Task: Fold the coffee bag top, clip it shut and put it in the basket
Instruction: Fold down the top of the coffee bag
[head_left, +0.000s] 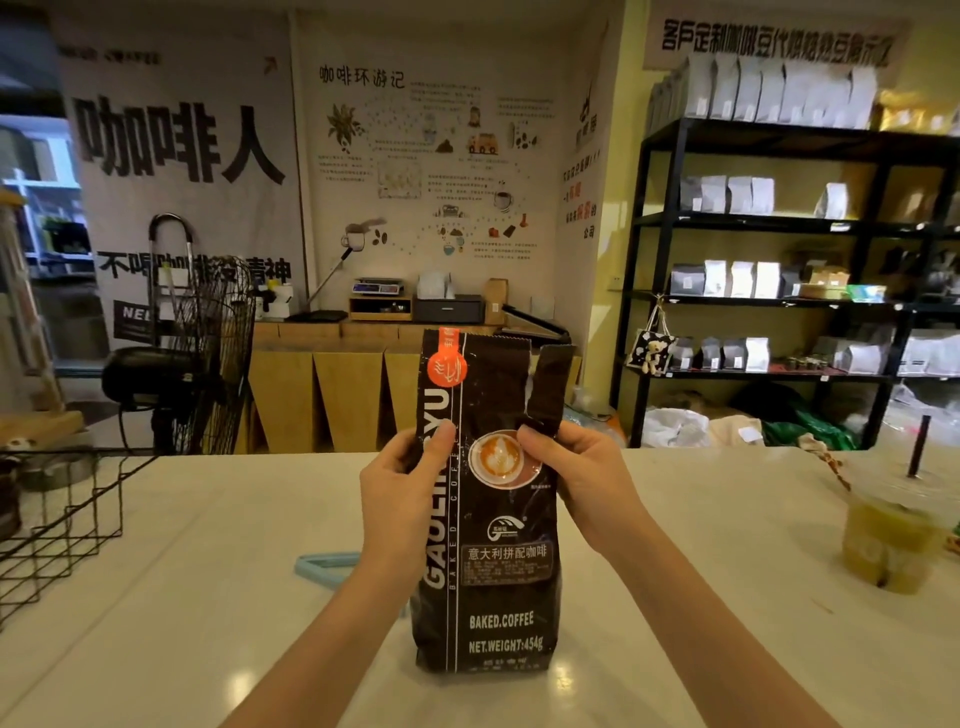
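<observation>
The bag (488, 519) is standing upright on the counter (675, 597) at 6 o'clock, with the left hand (400, 499) and right hand (576, 478) both clamping its upper sides. It is reading "GAOLIN…YU", "BAKED.COFFEE", "NET.WEIGHT:454g". Probably heavy below and crinkly, slick foil above, so pinching the torn top looks best. The clip (324, 566) is lying at 9 o'clock, the basket (67, 519) beyond it.
</observation>
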